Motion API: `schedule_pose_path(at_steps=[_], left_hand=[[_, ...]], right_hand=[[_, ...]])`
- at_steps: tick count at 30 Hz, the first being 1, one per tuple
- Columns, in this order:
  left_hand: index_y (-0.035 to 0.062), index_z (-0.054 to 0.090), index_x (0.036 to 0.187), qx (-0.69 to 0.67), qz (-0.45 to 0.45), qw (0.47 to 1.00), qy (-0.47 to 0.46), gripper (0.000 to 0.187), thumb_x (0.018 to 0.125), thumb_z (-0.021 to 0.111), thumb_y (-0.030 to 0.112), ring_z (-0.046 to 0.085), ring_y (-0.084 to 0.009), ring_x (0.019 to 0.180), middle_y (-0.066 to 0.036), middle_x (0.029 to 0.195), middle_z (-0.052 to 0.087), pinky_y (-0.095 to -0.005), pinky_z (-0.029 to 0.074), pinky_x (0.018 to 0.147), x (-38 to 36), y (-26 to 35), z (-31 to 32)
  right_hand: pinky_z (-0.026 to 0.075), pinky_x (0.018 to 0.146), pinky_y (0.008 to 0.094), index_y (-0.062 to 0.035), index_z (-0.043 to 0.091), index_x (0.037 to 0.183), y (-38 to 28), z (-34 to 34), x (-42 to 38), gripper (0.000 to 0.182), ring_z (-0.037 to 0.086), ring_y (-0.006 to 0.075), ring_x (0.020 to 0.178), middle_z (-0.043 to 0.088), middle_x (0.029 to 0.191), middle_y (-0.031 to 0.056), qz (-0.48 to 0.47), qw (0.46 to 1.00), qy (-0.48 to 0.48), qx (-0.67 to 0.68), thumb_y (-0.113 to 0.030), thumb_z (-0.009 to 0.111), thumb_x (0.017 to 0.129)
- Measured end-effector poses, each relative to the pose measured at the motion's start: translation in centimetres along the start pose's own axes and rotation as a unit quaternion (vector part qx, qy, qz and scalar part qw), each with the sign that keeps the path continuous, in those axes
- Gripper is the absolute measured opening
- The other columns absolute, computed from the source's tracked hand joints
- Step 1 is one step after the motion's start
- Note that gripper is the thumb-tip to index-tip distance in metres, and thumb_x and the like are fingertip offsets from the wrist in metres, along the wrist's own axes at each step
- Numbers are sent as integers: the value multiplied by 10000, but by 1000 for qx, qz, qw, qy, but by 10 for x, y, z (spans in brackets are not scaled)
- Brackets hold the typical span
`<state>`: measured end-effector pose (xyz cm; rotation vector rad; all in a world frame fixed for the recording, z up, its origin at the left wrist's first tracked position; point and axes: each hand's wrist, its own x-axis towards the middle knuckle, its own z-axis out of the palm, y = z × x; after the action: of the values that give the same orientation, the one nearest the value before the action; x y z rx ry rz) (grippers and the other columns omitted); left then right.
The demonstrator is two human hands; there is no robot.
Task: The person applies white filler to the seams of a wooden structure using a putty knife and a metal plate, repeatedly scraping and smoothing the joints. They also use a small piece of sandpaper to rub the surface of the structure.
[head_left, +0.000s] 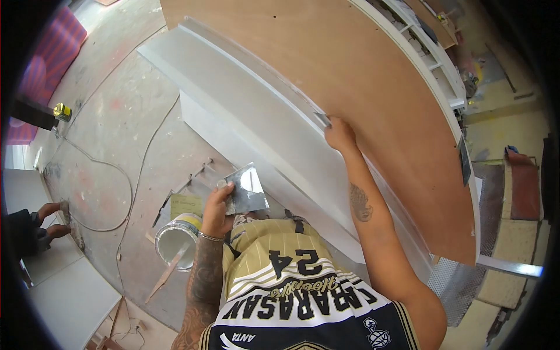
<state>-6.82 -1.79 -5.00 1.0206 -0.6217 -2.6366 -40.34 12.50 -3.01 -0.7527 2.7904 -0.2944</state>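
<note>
My left hand (217, 209) is closed on a flat, shiny metal plate (252, 189), held low in front of my body. Farther out, my right hand (340, 134) grips a small putty knife (322, 119), whose blade lies at the seam between a brown wooden panel (396, 111) and a long whitish panel (233, 93). Below and left of my left hand stands an open bucket (169, 244) of white paste, with a wooden stick (166, 274) leaning in it.
A co-worker's hands (52, 221) show at the left edge near a white board (76, 291). Cables (135, 181) run over the floor. A yellow can (62, 111) is at upper left, and a white slatted frame (434, 55) at upper right.
</note>
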Motion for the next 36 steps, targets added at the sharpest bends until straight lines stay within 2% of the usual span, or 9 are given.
schedule_pose_path(at_steps=[2, 5, 8, 11, 17, 20, 23, 29, 36], left_hand=[[19, 604, 1059, -7, -4, 1000, -23, 243, 938, 549, 222, 683, -200, 678, -74, 856, 673, -343, 562, 510, 2, 0, -7], [23, 603, 1069, 2, -7, 1000, -12, 244, 937, 550, 222, 682, -199, 681, -71, 864, 675, -344, 568, 518, 3, 0, -5], [24, 603, 1070, 18, -7, 1000, -23, 247, 940, 547, 226, 680, -196, 678, -68, 866, 677, -342, 568, 520, 2, 3, 0], [21, 603, 1071, 25, -8, 999, -22, 246, 939, 548, 222, 679, -199, 675, -70, 863, 677, -342, 568, 520, 4, 1, -2], [15, 603, 1068, 12, -21, 999, -29, 242, 932, 552, 209, 679, -206, 674, -77, 868, 678, -341, 558, 516, 7, -2, 1], [19, 603, 1069, 18, -13, 999, -24, 242, 932, 553, 213, 680, -205, 680, -78, 874, 679, -340, 554, 515, 6, -4, 4], [25, 603, 1071, 13, -16, 1000, -15, 242, 934, 554, 218, 682, -204, 688, -75, 880, 679, -339, 557, 516, 4, -5, 4], [32, 608, 1068, 27, -8, 1000, 0, 249, 941, 552, 239, 679, -205, 686, -66, 875, 677, -339, 546, 515, 0, -3, 6], [32, 614, 1027, 24, -2, 1000, 14, 234, 943, 551, 241, 672, -213, 676, -70, 844, 669, -355, 543, 529, -3, -4, 4]], right_hand=[[479, 926, 455, -84, 647, 1207, 23, 2, -5, 404, 614, 381, 1065, 665, 1111, 203, 17, 1000, 16, -12, -81, 492, 834], [467, 944, 455, -75, 646, 1203, 46, 20, -2, 405, 602, 376, 1083, 662, 1115, 206, -23, 996, 70, -39, -61, 491, 829], [461, 948, 456, -88, 651, 1196, 39, 24, -3, 409, 592, 374, 1096, 657, 1122, 211, 15, 998, 61, -12, -64, 500, 817], [484, 924, 450, -107, 639, 1215, 37, 27, 3, 392, 607, 357, 1093, 664, 1134, 188, -14, 998, 50, -22, -100, 501, 848], [495, 899, 448, -137, 647, 1205, 2, -1, -26, 392, 639, 370, 1012, 682, 1075, 186, -5, 997, -77, 31, -105, 512, 839], [491, 904, 450, -125, 645, 1206, 22, -10, -30, 387, 627, 368, 1043, 673, 1107, 185, 12, 1000, 14, 11, -95, 506, 846], [488, 915, 451, -106, 642, 1206, 51, 7, -18, 381, 611, 360, 1081, 658, 1149, 183, -4, 998, 54, -28, -81, 508, 850], [482, 922, 464, -98, 639, 1205, 48, 20, -18, 378, 607, 363, 1080, 655, 1141, 195, 23, 997, 70, -7, -66, 525, 846], [502, 880, 460, -98, 660, 1167, 57, 32, -4, 356, 634, 366, 1025, 674, 1086, 195, -13, 997, 79, -17, -94, 547, 830]])
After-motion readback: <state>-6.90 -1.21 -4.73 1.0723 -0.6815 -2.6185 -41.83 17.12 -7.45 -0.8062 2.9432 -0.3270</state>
